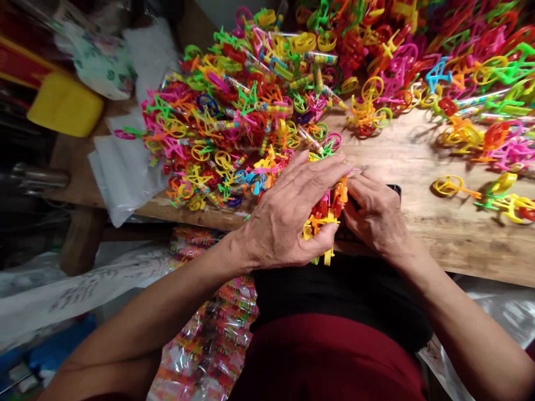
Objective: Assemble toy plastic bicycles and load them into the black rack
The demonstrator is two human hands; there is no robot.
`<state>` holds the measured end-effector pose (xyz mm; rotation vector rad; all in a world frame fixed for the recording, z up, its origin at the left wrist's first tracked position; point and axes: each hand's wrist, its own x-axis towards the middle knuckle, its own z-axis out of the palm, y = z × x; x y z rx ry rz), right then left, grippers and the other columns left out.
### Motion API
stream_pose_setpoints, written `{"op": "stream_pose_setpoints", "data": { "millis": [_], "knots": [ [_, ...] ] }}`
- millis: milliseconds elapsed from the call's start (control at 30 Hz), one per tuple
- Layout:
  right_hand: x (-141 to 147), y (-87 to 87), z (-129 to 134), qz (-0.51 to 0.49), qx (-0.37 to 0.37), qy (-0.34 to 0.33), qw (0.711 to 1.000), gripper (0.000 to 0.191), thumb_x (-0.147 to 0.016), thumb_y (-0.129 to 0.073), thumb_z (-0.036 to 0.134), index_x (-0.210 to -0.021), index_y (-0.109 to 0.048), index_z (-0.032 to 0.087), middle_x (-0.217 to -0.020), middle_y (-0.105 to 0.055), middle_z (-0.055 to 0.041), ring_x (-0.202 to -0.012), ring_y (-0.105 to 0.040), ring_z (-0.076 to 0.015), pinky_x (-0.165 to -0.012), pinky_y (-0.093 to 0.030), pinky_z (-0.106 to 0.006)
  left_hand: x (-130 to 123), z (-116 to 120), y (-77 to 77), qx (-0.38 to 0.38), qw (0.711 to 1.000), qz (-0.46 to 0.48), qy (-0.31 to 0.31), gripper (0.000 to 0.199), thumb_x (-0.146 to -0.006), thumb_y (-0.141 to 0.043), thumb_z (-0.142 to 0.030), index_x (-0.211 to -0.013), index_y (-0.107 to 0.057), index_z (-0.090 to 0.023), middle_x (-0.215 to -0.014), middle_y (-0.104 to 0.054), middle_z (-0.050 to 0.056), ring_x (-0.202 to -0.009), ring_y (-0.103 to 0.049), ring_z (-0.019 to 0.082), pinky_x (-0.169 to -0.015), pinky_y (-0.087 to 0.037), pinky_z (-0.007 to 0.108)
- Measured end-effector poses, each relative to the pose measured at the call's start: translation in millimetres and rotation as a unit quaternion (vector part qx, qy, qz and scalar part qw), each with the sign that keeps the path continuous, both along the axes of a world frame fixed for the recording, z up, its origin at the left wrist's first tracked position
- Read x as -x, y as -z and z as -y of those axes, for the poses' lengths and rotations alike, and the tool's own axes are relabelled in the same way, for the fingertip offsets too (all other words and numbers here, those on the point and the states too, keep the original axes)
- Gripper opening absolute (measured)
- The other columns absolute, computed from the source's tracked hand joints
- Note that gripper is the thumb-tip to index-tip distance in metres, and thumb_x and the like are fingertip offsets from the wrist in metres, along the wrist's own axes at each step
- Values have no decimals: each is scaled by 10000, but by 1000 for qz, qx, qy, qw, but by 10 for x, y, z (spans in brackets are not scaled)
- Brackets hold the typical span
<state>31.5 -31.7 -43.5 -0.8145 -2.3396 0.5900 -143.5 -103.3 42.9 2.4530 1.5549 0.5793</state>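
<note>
Between the thumb and fingers of my left hand (288, 214) is a bunch of small plastic toy bicycles (324, 214) in orange, red and yellow, at the front edge of the wooden table. The hand is cupped over them and hides part of the bunch. Close against its right side is my right hand (376, 209), with curled fingers whose tips meet the bunch. What that hand pinches is hidden. A black holder or tray (393, 191) shows its corner behind the right hand.
A large heap of colourful toy bicycles and candy-filled tubes (251, 111) covers the table's left half. More toy bicycles (493, 133) lie to the right on the wooden table (418, 150). Clear plastic bags (129, 167) hang at the left edge. Filled packets (209, 334) hang below.
</note>
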Motion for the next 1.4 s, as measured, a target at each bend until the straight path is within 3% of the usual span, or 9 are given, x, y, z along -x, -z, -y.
{"op": "stream_pose_setpoints", "data": {
  "millis": [100, 233, 400, 600, 733, 833, 1100, 1233, 1400],
  "knots": [
    [31, 15, 56, 39, -27, 32, 998, 150, -896, -471, 124, -849, -589, 203, -854, -677, -85, -837, -573, -232, -718, -444, -330, 11, -56, -82, 3, 1000, -24, 15, 615, -850, -564, -232, -1438, -475, -75, -1515, -541, 174, -1448, -494, 249, -1248, -371, 460],
    [63, 33, 125, 37, -61, 60, 996, 150, -887, -488, 109, -884, -611, 194, -858, -682, -79, -838, -568, -234, -730, -448, -327, 76, -202, -117, -7, 998, -53, 37, 562, -918, -522, -331, -1441, -491, -128, -1598, -449, 141, -1532, -361, 287, -1274, -270, 539],
    [125, 70, 159, 22, -37, 71, 997, 169, -864, -490, 83, -907, -619, 183, -899, -690, -93, -829, -602, -222, -731, -478, -314, 100, -322, 28, 29, 999, -7, 22, 454, -976, -451, -262, -1383, -561, -96, -1382, -661, 139, -1299, -614, 240, -1170, -442, 447],
    [130, 67, 169, 32, 14, 70, 997, 296, -869, -461, 80, -1083, -645, 169, -1031, -722, -129, -948, -666, -244, -802, -549, -344, 15, -323, 61, 24, 1000, -8, 13, 404, -963, -459, -218, -1307, -645, -114, -1355, -680, 124, -1262, -632, 252, -1148, -447, 492],
    [-87, -86, -25, -29, 42, -9, 999, 320, -896, -485, 96, -1157, -643, 196, -1063, -746, -95, -919, -708, -209, -766, -559, -308, -7, -313, 18, 36, 999, -29, 6, 382, -959, -491, -239, -1292, -653, -147, -1325, -695, 107, -1243, -639, 254, -1155, -432, 496],
    [-131, -194, -358, -48, 9, 23, 999, 229, -937, -504, 145, -1065, -687, 197, -870, -740, -56, -722, -678, -175, -665, -511, -285, -16, -305, 8, 45, 998, -50, -4, 387, -961, -482, -242, -1302, -644, -157, -1310, -694, 102, -1227, -633, 254, -1154, -427, 486],
    [473, -258, -1120, 62, -48, 9, 997, 262, -918, -463, 158, -922, -725, 157, -903, -701, -90, -687, -581, -148, -616, -376, -266, -5, -258, 43, 28, 999, -37, -14, 390, -989, -521, -384, -1283, -644, -159, -1293, -691, 100, -1225, -626, 254, -1185, -401, 492],
    [663, -468, -1085, 171, 26, 18, 985, 232, -892, -530, 225, -796, -733, 166, -708, -681, -67, -604, -554, -152, -582, -335, -278, -33, -215, 47, 9, 999, -33, -39, 336, -964, -514, -301, -1233, -654, -157, -1235, -708, 102, -1158, -658, 251, -1141, -446, 479],
    [931, -575, -927, 292, 61, 43, 954, 282, -898, -593, 369, -785, -748, 163, -823, -745, -139, -709, -649, -223, -589, -339, -308, -28, -208, 61, 11, 998, -35, -53, 311, -953, -498, -296, -1166, -674, -152, -1151, -726, 114, -1128, -670, 260, -1099, -477, 473]
  ]
}}
